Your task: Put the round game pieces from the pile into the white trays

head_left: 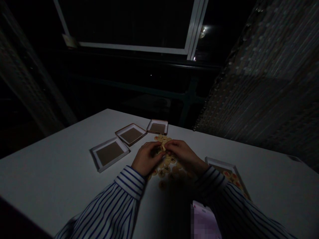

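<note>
Round, pale wooden Chinese chess pieces lie in a loose heap on the white table, some showing dark or red characters. Over the heap my left hand curves its fingers and thumb about a chess piece. Meeting it from the other side, my right hand pinches at the same spot with its fingers together. Dim light and the fingers hide how many pieces are between the hands. To the right, partly behind my right sleeve, a shallow box tray contains several red-marked pieces.
Three shallow box parts stand left of and behind the heap: a grey one, a brown-edged one and a smaller one. A pinkish phone-like object lies near my right forearm. The white table ends before a bead curtain and window.
</note>
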Demonstrator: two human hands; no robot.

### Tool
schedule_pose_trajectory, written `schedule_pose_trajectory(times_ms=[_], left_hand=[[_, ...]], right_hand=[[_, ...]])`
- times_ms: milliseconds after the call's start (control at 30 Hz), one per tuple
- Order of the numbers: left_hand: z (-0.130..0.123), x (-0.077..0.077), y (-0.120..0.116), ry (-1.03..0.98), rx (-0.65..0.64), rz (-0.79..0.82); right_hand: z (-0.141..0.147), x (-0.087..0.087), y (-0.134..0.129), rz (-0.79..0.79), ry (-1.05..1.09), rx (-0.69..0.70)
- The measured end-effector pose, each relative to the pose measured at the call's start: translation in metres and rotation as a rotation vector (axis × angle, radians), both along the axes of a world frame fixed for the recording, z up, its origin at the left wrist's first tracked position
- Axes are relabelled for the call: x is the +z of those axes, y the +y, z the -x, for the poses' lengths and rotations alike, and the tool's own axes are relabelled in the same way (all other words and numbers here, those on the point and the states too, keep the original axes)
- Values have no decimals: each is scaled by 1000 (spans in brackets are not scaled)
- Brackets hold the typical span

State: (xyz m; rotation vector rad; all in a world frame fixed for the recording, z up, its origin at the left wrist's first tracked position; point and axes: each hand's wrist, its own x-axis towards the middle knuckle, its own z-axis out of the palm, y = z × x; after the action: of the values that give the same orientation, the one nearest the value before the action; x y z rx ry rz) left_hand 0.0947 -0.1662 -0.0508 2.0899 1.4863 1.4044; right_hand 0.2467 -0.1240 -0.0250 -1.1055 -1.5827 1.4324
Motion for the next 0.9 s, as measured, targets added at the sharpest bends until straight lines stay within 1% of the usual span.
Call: schedule_pose_trajectory(times_ms=[200,367,467,667,900], left_hand=[[0,3,-1,13,-1,13],[2,2,1,72,-22,29],[4,-1,3,163,-39,45],[4,-5,4,446,-103,72],[5,-6,4,537,-98,95]], right_hand=[[0,-2,-1,-16,-12,29],[1,0,-1,-41,-26,-21],[1,1,0,-82,-45,-54],[-1,2,1,-106,-87,-119],[-1,-2,0,-135,-96,-120]])
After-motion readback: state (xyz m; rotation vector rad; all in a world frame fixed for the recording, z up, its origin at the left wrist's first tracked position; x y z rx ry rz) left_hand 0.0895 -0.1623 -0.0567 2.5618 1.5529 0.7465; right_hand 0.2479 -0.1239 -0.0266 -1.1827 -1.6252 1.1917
